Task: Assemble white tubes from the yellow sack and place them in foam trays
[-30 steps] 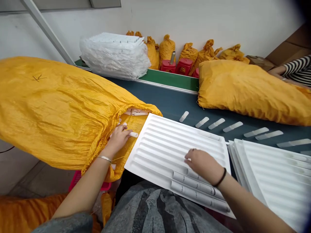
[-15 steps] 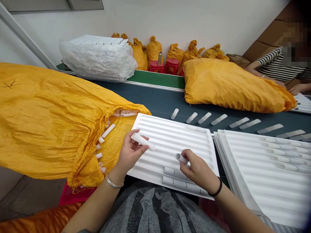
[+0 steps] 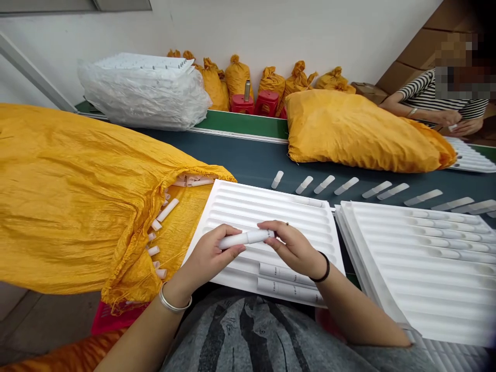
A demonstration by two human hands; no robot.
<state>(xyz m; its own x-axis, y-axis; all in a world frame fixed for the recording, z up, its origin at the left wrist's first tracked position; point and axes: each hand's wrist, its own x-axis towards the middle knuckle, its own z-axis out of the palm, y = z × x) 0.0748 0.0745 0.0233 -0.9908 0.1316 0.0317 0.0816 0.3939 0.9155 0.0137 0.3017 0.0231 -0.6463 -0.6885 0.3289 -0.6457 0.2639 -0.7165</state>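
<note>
Over a white grooved tray [image 3: 240, 206] on my lap, both hands hold white tube pieces joined end to end. My left hand [image 3: 207, 256] is closed round the long white tube [image 3: 234, 240]. My right hand [image 3: 292, 248] pinches the short white cap [image 3: 260, 236] against the tube's right end. Two finished tubes [image 3: 287, 281] lie in the tray's nearest grooves. A big yellow sack [image 3: 77, 196] lies at my left, its mouth open, with several loose white tubes [image 3: 166, 209] spilling out.
A stack of white grooved trays [image 3: 418, 258] lies at my right. Several white tubes [image 3: 349, 186] ride on the dark conveyor belt [image 3: 248, 157]. Another yellow sack [image 3: 360, 132] lies across it. A person in a striped top [image 3: 437, 101] works at the far right. Bagged trays [image 3: 143, 90] stand behind.
My left hand took a tube from the sack's mouth and carried it over the tray. My right hand picked up a cap, and the two pieces now meet between both hands.
</note>
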